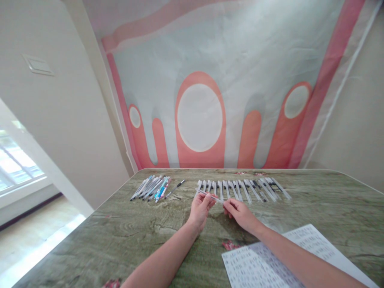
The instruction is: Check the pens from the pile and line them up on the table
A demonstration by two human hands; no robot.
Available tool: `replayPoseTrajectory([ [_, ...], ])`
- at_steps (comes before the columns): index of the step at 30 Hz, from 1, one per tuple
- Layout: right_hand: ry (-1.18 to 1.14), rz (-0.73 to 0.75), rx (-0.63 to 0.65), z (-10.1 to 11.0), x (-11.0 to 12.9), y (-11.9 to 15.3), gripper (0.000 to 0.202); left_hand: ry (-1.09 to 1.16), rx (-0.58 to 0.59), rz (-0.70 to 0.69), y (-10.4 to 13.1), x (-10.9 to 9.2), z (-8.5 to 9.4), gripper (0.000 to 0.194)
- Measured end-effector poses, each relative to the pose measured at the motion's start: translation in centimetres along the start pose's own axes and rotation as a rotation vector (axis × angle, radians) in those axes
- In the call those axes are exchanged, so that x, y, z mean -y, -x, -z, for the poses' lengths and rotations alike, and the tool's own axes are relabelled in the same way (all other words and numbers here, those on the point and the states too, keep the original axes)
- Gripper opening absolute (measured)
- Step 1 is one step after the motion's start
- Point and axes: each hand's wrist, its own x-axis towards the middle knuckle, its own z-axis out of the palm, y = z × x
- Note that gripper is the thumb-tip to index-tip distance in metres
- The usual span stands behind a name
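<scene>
Both hands hold one slim, pale pen [218,199] above the table, tilted with its left end higher. My left hand [200,209] pinches it near the middle, and the fingers of my right hand [237,212] close on its right end. Just beyond the hands, a row of several clear pens with dark parts [237,189] lies side by side. Farther left is a bunch of several mixed pens [150,188], some of them blue or pink. A single black-and-clear pen [175,189] lies alone between the bunch and the row.
A sheet of paper covered with writing [255,262] lies at the front right, partly under my right forearm. The wood-patterned table [120,240] ends at a wall with a pink and grey covering [150,80]. A window [18,152] is at the left.
</scene>
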Motion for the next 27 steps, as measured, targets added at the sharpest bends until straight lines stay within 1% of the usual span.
replayPoseTrajectory([
  [2, -0.025, -0.023, 0.001, 0.0, -0.02, -0.02, 0.041, -0.01, -0.017, -0.01, -0.11, 0.03, 0.09, 0.026],
  [5, -0.062, -0.069, 0.039, -0.04, 0.0, -0.05, 0.046, -0.001, -0.03, -0.035, -0.29, 0.05, 0.23, 0.025],
  [7, -0.037, -0.04, 0.046, -0.05, 0.08, -0.02, 0.042, 0.005, -0.033, -0.044, -0.37, 0.06, 0.3, 0.025],
  [10, -0.017, 0.023, 0.014, 0.0, 0.25, 0.06, 0.033, 0.006, -0.048, -0.041, -0.43, 0.07, 0.36, 0.026],
  [12, -0.044, 0.011, 0.014, 0.02, 0.34, 0.07, 0.034, 0.006, -0.053, -0.036, -0.41, 0.05, 0.36, 0.027],
  [16, -0.058, -0.05, 0.046, 0.03, 0.3, -0.02, 0.044, -0.001, -0.053, -0.024, -0.32, -0.01, 0.3, 0.03],
  [19, -0.019, -0.015, 0.032, 0.04, 0.25, -0.03, 0.039, -0.013, -0.058, -0.021, -0.29, 0.0, 0.29, 0.03],
  [22, -0.032, -0.003, 0.012, 0.06, 0.37, 0.0, 0.034, -0.011, -0.06, -0.025, -0.31, 0.08, 0.33, 0.029],
  [25, -0.054, -0.045, 0.039, 0.04, 0.54, 0.01, 0.038, 0.0, -0.057, -0.033, -0.31, 0.14, 0.34, 0.028],
  [27, -0.041, -0.046, 0.064, 0.0, 0.54, -0.01, 0.039, -0.004, -0.062, -0.036, -0.29, 0.12, 0.32, 0.028],
])
